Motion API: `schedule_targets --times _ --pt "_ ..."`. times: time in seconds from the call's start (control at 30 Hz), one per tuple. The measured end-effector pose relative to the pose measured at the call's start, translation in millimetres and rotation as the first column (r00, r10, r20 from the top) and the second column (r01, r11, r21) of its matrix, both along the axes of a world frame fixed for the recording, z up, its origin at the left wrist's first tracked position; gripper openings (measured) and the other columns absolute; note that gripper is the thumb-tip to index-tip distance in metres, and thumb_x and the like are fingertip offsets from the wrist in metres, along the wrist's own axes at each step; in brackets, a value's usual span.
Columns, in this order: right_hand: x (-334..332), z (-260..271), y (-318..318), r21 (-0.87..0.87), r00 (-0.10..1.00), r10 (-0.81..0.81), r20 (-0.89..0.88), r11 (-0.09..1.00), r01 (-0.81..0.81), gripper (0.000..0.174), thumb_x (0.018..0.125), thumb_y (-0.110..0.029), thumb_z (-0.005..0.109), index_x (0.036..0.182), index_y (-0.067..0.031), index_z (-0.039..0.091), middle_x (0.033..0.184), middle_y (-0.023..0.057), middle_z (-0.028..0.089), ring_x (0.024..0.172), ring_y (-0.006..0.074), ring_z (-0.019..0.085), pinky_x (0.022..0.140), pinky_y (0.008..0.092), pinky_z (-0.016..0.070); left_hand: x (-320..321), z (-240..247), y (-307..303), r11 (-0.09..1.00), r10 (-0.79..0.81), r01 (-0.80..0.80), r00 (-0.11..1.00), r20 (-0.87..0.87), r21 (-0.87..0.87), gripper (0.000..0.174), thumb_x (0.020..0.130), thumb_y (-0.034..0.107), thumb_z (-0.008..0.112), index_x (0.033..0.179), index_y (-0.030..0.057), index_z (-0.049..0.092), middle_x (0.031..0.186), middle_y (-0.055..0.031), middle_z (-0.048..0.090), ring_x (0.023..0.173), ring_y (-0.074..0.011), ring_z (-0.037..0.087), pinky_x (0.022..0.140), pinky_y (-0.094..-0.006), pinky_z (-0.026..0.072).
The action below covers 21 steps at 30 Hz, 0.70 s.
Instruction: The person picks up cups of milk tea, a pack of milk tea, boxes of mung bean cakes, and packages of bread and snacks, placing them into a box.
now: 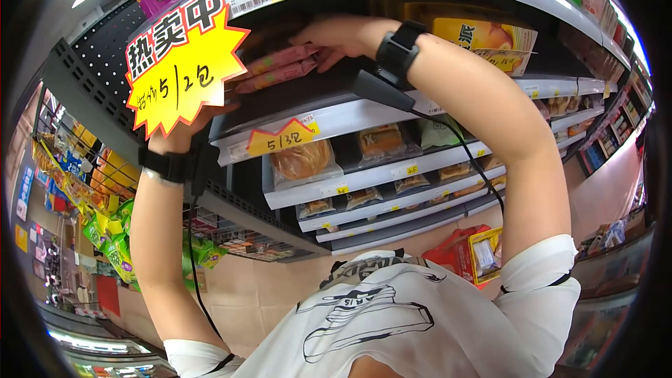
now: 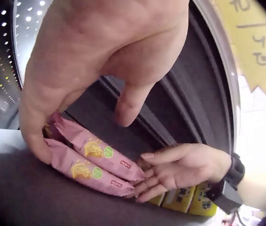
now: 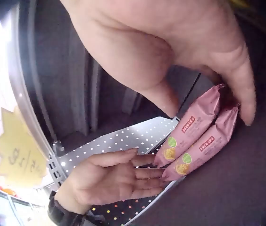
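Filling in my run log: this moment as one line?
pink packets side by side on shelf | left hand touches one end | right hand touches other end

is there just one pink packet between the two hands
No, two pink packets lie side by side, the left hand touching one end and the right hand the other.

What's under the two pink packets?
The pink packets lie on a dark shelf board. The left hand and right hand touch their ends. Anything directly beneath them is covered.
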State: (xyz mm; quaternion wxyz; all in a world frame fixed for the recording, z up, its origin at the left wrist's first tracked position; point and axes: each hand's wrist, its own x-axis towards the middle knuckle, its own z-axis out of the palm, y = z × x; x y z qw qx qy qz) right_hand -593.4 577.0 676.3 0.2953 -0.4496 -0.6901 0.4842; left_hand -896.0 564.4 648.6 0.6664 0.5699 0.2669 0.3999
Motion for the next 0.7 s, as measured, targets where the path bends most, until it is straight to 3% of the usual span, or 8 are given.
schedule_targets --times 0.07,0.1,0.13,0.23,0.3,0.4,0.57,0.7 --pt "7.2 0.0 -9.4 -0.034 0.998 -0.015 -0.063 0.999 0.013 0.036 0.084 -0.031 0.057 0.102 0.0004 0.055 0.098 0.0128 0.055 0.079 0.0228 0.059 0.066 0.0346 0.0542 25.1 7.6 -39.1 0.998 0.032 -0.025 0.992 -0.126 0.055 0.058 0.081 0.041 0.059 0.123 0.0025 0.048 0.124 -0.0120 0.050 0.109 -0.0253 0.049 0.091 -0.0425 0.0395" --pt "10.7 -0.8 -13.2 -0.065 0.992 -0.031 -0.124 0.998 0.023 0.032 0.086 -0.028 0.056 0.099 0.0012 0.056 0.093 0.0115 0.057 0.076 0.0214 0.059 0.065 0.0337 0.0543 34.5 9.5 -50.9 0.988 0.143 -0.129 0.967 -0.211 0.081 0.046 0.083 0.029 0.060 0.120 0.0034 0.051 0.120 -0.0124 0.052 0.107 -0.0246 0.051 0.090 -0.0410 0.0406" --pt "12.5 -1.9 -16.1 -0.068 0.991 -0.036 -0.126 0.997 0.027 0.032 0.086 -0.028 0.056 0.099 0.0012 0.056 0.093 0.0115 0.057 0.076 0.0214 0.059 0.065 0.0337 0.0543 41.7 10.7 -59.5 0.989 0.138 -0.124 0.967 -0.214 0.078 0.046 0.083 0.029 0.060 0.120 0.0034 0.051 0.120 -0.0124 0.052 0.107 -0.0246 0.051 0.090 -0.0410 0.0406" --pt "17.8 -3.5 -24.9 -0.088 0.973 -0.148 -0.177 0.987 0.134 0.025 0.086 -0.024 0.056 0.094 -0.0003 0.057 0.083 0.0077 0.058 0.071 0.0194 0.059 0.064 0.0329 0.0540 51.1 9.4 -71.6 0.931 0.363 -0.365 0.916 -0.172 0.020 0.033 0.081 0.009 0.061 0.113 0.0037 0.054 0.112 -0.0114 0.056 0.099 -0.0240 0.055 0.086 -0.0384 0.0439" --pt "21.0 -4.6 -31.2 -0.204 0.943 -0.198 -0.267 0.968 0.145 0.019 0.084 -0.020 0.058 0.090 -0.0025 0.059 0.081 0.0070 0.058 0.070 0.0176 0.058 0.062 0.0310 0.0533 49.9 9.4 -78.7 0.942 0.335 -0.331 0.929 -0.158 0.053 0.032 0.082 0.009 0.060 0.113 0.0032 0.054 0.111 -0.0120 0.056 0.098 -0.0245 0.056 0.086 -0.0391 0.0444" --pt "23.6 -8.0 -38.1 -0.237 0.943 -0.190 -0.275 0.963 0.125 0.013 0.082 -0.017 0.060 0.087 -0.0043 0.059 0.078 0.0052 0.056 0.071 0.0160 0.057 0.060 0.0288 0.0521 46.4 11.9 -80.8 0.960 0.276 -0.266 0.952 -0.130 0.092 0.030 0.084 0.009 0.057 0.112 0.0022 0.053 0.110 -0.0138 0.056 0.097 -0.0255 0.056 0.087 -0.0402 0.0449" --pt "21.6 -8.3 -51.2 -0.193 0.923 -0.176 -0.341 0.974 0.115 0.007 0.079 -0.011 0.062 0.083 -0.0057 0.059 0.074 0.0025 0.054 0.066 0.0130 0.052 0.056 0.0261 0.0461 48.4 7.5 -72.3 0.960 0.273 -0.262 0.954 -0.124 0.096 0.030 0.087 0.013 0.054 0.114 0.0012 0.051 0.111 -0.0166 0.054 0.097 -0.0262 0.055 0.088 -0.0397 0.0451" --pt "22.7 -10.2 -59.3 -0.149 0.929 -0.130 -0.346 0.985 0.082 0.010 0.078 -0.011 0.064 0.085 -0.0055 0.060 0.073 0.0018 0.053 0.065 0.0099 0.049 0.057 0.0234 0.0421 47.9 6.5 -67.2 0.975 0.221 -0.220 0.974 -0.058 0.018 0.034 0.088 0.019 0.053 0.118 0.0045 0.049 0.114 -0.0132 0.052 0.097 -0.0246 0.054 0.088 -0.0392 0.0451"
